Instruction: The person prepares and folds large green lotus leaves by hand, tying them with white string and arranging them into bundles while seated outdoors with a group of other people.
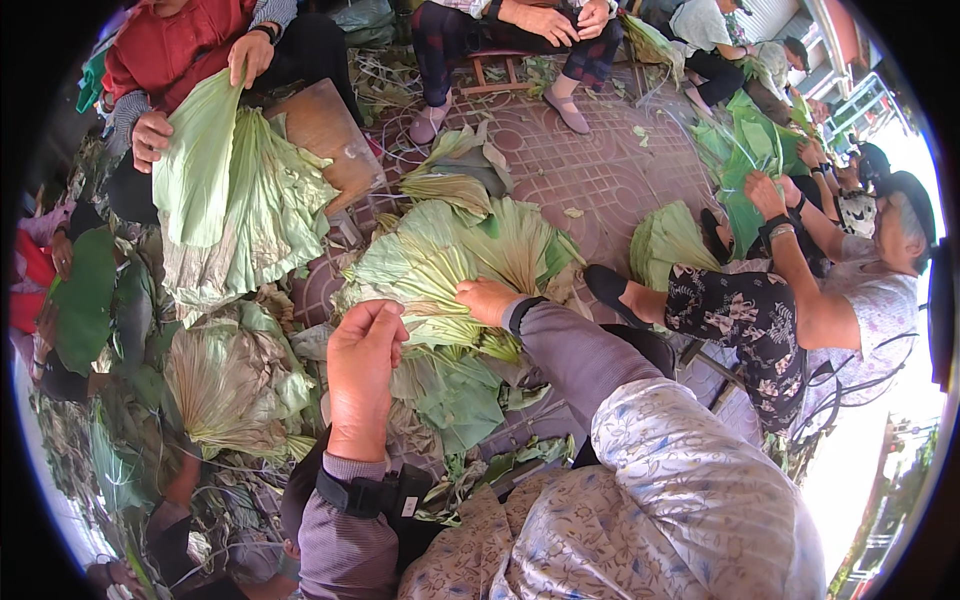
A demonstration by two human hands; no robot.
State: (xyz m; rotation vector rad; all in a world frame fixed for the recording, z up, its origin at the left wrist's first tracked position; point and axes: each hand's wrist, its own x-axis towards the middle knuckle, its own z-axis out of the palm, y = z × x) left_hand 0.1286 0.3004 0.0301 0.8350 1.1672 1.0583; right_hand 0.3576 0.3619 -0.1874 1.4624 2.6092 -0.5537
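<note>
A fanned bundle of pleated lotus leaves (420,251) lies before me, pale green with brown, dried patches. My right hand (486,301) grips the leaves where their ribs gather, and its fingertips are partly hidden. To its left, my left hand (366,352) is raised with thumb and fingers pinched together; nothing shows between them. Below the bundle spreads a greener folded leaf (457,401). Another pleated bundle (232,382), browner in the middle, rests to the left of my left hand.
Opposite left, a person in red holds a large leaf bundle (240,210) beside a wooden board (330,142). A person at right handles green leaves (742,161), near a stacked leaf fan (670,244). Another person's shoe (615,292) is close to my right arm. Leaf scraps litter the paved floor (540,161).
</note>
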